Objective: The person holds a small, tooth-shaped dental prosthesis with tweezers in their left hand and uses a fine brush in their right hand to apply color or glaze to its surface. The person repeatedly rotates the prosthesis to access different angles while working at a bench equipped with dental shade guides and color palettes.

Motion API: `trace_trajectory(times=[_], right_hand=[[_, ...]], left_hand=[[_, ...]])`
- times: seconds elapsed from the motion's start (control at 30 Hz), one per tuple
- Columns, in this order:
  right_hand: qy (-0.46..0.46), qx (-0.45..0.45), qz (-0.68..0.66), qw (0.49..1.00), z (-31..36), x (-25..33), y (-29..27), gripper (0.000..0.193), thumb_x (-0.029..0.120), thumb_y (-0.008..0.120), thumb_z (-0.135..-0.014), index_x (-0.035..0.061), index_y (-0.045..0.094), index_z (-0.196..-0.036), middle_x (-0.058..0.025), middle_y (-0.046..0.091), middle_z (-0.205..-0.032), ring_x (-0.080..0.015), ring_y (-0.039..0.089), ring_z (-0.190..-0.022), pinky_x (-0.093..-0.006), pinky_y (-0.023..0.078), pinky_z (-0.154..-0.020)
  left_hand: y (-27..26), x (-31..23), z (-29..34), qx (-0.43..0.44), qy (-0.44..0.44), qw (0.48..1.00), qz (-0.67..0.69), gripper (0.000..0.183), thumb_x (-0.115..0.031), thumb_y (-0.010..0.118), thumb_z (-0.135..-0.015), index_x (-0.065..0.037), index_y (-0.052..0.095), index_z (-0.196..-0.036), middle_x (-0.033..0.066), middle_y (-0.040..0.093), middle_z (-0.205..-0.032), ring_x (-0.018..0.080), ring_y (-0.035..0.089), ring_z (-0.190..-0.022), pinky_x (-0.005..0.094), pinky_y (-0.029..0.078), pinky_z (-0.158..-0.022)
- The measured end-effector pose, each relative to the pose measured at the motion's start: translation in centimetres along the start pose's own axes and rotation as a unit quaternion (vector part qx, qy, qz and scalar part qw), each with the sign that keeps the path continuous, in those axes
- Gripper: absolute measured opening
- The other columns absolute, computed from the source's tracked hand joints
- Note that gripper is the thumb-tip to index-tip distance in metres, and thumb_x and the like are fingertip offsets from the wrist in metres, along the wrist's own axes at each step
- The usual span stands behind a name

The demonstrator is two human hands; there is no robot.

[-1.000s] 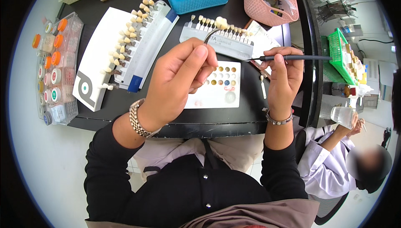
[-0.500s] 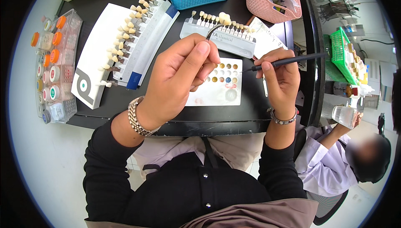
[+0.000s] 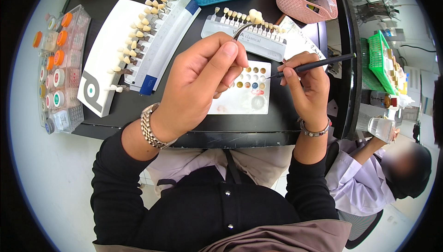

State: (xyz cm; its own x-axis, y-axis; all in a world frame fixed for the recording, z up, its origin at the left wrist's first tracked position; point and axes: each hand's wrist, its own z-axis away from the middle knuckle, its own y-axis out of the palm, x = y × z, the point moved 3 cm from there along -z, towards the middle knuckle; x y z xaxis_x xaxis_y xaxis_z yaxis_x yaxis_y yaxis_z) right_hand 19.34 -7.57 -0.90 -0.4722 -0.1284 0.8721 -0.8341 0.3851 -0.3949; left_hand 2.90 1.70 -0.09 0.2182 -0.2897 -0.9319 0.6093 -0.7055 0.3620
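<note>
Tabletop, right hand (pinched) around black tool

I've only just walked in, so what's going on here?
A person at a dark table holds a curved metal tool in the left hand, with a tooth-shaped piece at its tip. The right hand holds a slim black tool, its tip near the right edge of a white palette. A rack of sample teeth lies beyond.

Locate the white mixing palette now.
In the head view, the white mixing palette lies on the black table just right of centre, between the left hand and the right hand, on the near side of the smaller tooth shade guide.
</note>
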Motion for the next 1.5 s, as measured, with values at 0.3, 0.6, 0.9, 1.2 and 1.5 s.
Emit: trace_trajectory(times=[0.3,0.6,0.9,1.2,1.5], right_hand=[[0.006,-0.002,-0.017,1.000,0.0,0.0,0.0,0.009,-0.005,0.054,-0.074,-0.0033,0.048,-0.081,-0.0066,0.053,-0.075,-0.0087,0.051,-0.059,-0.0191,0.042,-0.052],[0.022,-0.039,-0.107,0.993,0.0,0.1,-0.4,0.007,0.000,0.051,-0.078,-0.0008,0.046,-0.083,-0.0087,0.054,-0.076,-0.0097,0.051,-0.057,-0.0196,0.042,-0.052],[0.127,-0.136,-0.449,0.874,-1.7,2.6,-0.8,0.008,0.010,0.043,-0.085,0.0028,0.043,-0.088,-0.0112,0.054,-0.081,-0.0118,0.051,-0.060,-0.0250,0.044,-0.056],[-0.186,-0.204,-0.325,0.904,-1.9,5.9,-0.1,0.017,0.010,0.040,-0.085,0.0033,0.034,-0.099,-0.0174,0.045,-0.091,-0.0178,0.051,-0.063,-0.0298,0.048,-0.057],[-0.182,-0.174,-0.306,0.918,-1.1,5.4,0.3,0.018,0.010,0.045,-0.083,0.0050,0.032,-0.094,-0.0160,0.044,-0.087,-0.0186,0.053,-0.062,-0.0272,0.050,-0.054]], left_hand=[[0.0,0.0,0.1,0.000,0.000,1.000,-0.001,0.026,-0.026,0.035,-0.088,-0.005,0.047,-0.079,-0.0017,0.038,-0.057,0.0011,0.024,-0.045,0.0138,0.020,-0.040],[0.0,0.0,0.1,0.009,-0.011,1.000,0.016,0.026,-0.026,0.035,-0.089,-0.005,0.047,-0.080,-0.0016,0.038,-0.056,0.0011,0.024,-0.044,0.0135,0.020,-0.039],[0.5,-0.4,0.3,0.054,-0.064,0.989,0.124,0.021,-0.022,0.031,-0.090,-0.003,0.041,-0.088,0.0062,0.045,-0.054,0.0051,0.031,-0.032,0.0153,0.025,-0.030],[0.9,-0.8,0.8,0.115,-0.051,0.981,0.146,0.020,-0.018,0.034,-0.089,-0.001,0.045,-0.091,0.0054,0.049,-0.056,0.0029,0.035,-0.034,0.0141,0.027,-0.033],[0.9,-0.7,1.3,0.162,-0.116,0.955,0.220,0.023,-0.020,0.031,-0.090,-0.001,0.043,-0.091,0.0064,0.049,-0.055,0.0033,0.033,-0.032,0.0147,0.025,-0.031]])
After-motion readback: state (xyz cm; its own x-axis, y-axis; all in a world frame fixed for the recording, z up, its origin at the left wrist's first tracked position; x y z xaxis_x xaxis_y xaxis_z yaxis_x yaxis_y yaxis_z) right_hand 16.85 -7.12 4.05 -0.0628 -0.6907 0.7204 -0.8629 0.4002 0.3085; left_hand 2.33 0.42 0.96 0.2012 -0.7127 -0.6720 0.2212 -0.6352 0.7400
